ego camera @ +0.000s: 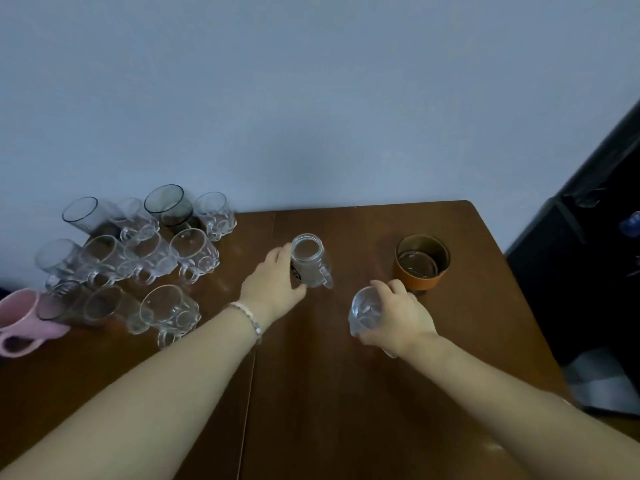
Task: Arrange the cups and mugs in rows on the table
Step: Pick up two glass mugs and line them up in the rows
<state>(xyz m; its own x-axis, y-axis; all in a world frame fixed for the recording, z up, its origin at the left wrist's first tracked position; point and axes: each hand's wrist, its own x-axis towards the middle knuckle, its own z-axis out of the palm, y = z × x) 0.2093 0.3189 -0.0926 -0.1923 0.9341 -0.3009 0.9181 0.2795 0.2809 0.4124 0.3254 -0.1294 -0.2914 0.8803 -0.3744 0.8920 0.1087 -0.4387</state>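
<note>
Left hand (273, 278) clasps a glass jar mug (310, 261), right hand (398, 315) a clear cup (363, 311) — both apparently bound for the rows of glassware (138, 258) at the table's (346, 393) left.

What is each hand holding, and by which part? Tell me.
Left hand: jar mug, by its side, opposite the handle. Right hand: clear glass, around its body.

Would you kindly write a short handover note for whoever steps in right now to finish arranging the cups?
Left hand: gripping the glass jar mug, upright mid-table.
Right hand: holding a clear glass cup near the orange cup.
Placed: a cluster of glass mugs in rough rows at the table's left, pink mug at its edge.
Left: set down both held pieces, line up the orange cup, straighten the rows.
</note>
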